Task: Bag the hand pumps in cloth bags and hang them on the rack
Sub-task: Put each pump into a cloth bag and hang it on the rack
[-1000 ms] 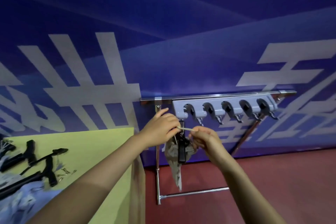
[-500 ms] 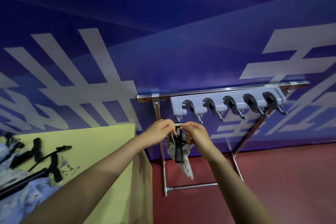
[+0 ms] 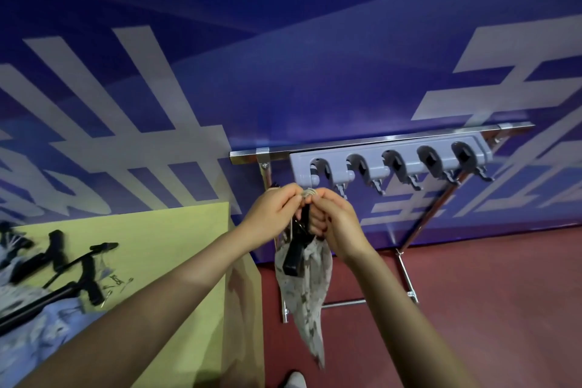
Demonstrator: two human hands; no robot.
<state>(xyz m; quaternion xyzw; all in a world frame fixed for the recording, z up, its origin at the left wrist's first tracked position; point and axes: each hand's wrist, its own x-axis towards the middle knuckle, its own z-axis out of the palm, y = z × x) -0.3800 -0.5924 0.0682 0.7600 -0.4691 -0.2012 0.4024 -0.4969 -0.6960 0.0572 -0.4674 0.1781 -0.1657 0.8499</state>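
We see both hands meet just below the rack's point(image 3: 390, 164) grey clip strip, near its left end. L hand point(image 3: 273, 210) and R hand point(image 3: 333, 220) each pinch the pale cord point(image 3: 309, 192) at the bag's point(image 3: 307, 287) mouth, fingers curled tight. Bag hangs down between them, off the floor, w/ a black pump point(image 3: 294, 253) handle sticking out the top. 5 clips on the strip hold nothing. More pumps point(image 3: 72, 264) lie on the table point(image 3: 163, 239) at left.

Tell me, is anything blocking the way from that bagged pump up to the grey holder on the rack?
Nothing visible does. Both hands, left hand and right hand, hold the cloth bag just below the grey holder, whose nearest hook hangs free.
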